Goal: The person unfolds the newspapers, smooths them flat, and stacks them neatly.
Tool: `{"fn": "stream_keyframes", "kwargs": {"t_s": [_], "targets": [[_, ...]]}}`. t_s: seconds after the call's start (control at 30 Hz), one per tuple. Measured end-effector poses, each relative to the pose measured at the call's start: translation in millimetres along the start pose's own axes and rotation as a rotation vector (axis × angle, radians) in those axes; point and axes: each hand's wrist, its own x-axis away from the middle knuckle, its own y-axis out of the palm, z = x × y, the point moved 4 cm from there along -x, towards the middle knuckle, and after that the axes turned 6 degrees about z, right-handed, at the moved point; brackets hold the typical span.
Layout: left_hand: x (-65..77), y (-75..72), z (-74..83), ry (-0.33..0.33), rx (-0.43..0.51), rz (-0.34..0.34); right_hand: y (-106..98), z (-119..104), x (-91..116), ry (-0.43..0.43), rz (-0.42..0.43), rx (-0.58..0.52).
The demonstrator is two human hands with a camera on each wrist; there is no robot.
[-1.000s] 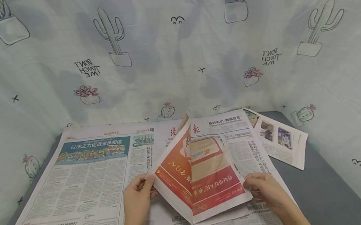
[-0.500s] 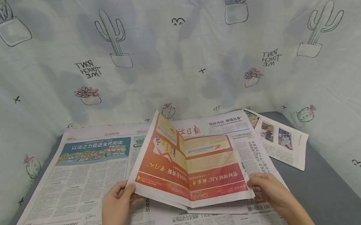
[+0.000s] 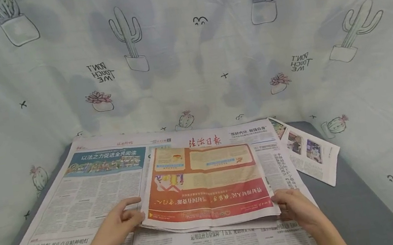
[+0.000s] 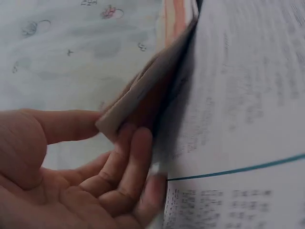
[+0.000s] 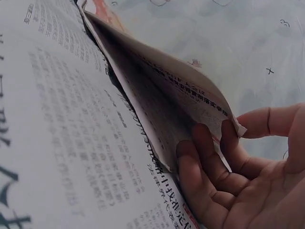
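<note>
A folded newspaper (image 3: 207, 200) with a red and orange page, print upside down to me, spreads out over larger newspaper sheets (image 3: 61, 208). A faint vertical crease runs down its middle. My left hand (image 3: 122, 223) is at its near left corner, thumb on the corner edge and fingertips beneath, as the left wrist view shows. My right hand (image 3: 297, 209) pinches its near right corner (image 5: 242, 130) between thumb and index finger, with the other fingers curled under the layers. In both wrist views the held edges stand raised off the printed sheets below.
A smaller printed sheet with colour photos (image 3: 311, 152) lies at the back right, partly under the large sheets. The dark grey tabletop (image 3: 355, 205) shows along the right side. Behind and at both sides hangs a pale curtain (image 3: 187, 56) printed with cacti.
My left hand has moved left and drawn the left half of the folded newspaper over, from a standing fold to lying nearly flat. The right hand stays at the right corner.
</note>
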Motion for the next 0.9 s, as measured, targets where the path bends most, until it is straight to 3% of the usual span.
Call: {"fn": "stream_keyframes", "kwargs": {"t_s": [0.17,0.53,0.73,0.9], "targets": [[-1.8,6.3,-8.6,-0.017,-0.023,-0.029,-0.1,1.8,-1.6,0.004,-0.034,-0.032],[-10.5,4.6,-14.8,-0.08,0.027,0.042,2.5,-0.1,-1.2,0.029,0.002,-0.02],[-17.0,3.5,-11.3,-0.044,0.026,0.047,3.2,-4.3,-1.4,0.035,0.037,0.017],[-16.1,0.0,-12.7,-0.03,0.079,0.025,3.6,-5.3,-2.7,0.036,0.041,0.01]]}}
